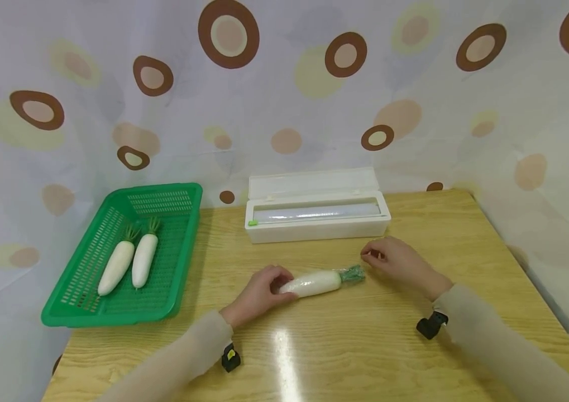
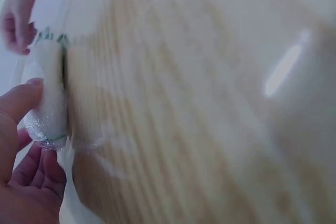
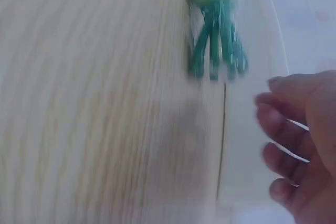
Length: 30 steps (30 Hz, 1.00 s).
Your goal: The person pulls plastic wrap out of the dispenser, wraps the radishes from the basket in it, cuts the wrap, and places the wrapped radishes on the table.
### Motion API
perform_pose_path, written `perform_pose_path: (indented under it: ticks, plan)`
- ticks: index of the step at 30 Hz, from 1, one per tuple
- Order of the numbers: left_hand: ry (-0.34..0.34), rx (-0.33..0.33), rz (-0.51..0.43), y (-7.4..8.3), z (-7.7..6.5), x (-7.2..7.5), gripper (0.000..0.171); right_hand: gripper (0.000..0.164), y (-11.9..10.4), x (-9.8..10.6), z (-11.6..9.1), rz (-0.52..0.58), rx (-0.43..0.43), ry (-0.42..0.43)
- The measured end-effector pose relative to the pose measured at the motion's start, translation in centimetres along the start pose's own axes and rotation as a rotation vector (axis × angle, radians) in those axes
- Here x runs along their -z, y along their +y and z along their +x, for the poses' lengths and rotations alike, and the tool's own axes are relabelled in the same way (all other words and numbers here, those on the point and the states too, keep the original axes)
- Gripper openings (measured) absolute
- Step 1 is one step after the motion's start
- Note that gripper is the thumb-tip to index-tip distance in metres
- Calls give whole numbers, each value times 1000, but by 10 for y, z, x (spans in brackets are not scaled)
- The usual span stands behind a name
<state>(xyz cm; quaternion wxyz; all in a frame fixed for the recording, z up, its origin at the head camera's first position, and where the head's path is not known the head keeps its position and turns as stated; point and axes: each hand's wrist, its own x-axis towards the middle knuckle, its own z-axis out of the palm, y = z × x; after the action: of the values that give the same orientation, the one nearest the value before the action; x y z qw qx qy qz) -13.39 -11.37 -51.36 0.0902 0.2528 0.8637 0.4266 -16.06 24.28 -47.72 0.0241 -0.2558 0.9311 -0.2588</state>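
A white radish (image 1: 314,283) with short green stalks (image 1: 352,273) lies on the table, wrapped in shiny clear plastic film. My left hand (image 1: 263,291) holds its left end between thumb and fingers; the left wrist view shows the film bunched at that end (image 2: 47,129). Just beyond the stalks, my right hand (image 1: 405,265) is raised with loosely bent fingers and nothing visible in them. A gap separates its fingertips from the stalks (image 3: 218,51) in the right wrist view. Behind the radish stands a white box (image 1: 316,230), lid up, with a roll of cling film (image 1: 316,213) inside.
At the left a green plastic basket (image 1: 183,268) holds two white radishes (image 1: 116,268) with green stalks. The wooden table (image 1: 364,346) ends at a patterned curtain (image 1: 284,111) behind and at both sides.
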Motion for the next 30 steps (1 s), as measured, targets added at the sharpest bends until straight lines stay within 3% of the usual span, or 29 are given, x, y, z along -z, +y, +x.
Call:
perform_pose_path:
  ticks: [4, 8, 11, 15, 19, 26, 30]
  plan:
    - [-2, 0, 11, 4, -5, -10, 35, 15, -30, -16, -3, -56, 82, 32]
    - [10, -1, 26, 10, -9, -18, 34, 33, -54, -34, -8, -60, 198, -25]
    - [10, -3, 40, 18, -13, -24, 35, 43, -61, -41, -11, -68, 228, -73]
    - [-33, -9, 24, 29, -18, -30, 31, 38, -63, -45, -14, -101, 262, -74]
    - [-75, -99, 37, 33, -22, -36, 21, 32, -65, -46, -17, -111, 244, -49]
    - [-113, -272, 203, 31, -23, -38, 23, 34, -74, -54, -23, -72, 127, 25]
    - [-64, -285, 265, 27, -23, -35, 23, 48, -79, -62, -28, -65, 16, 42]
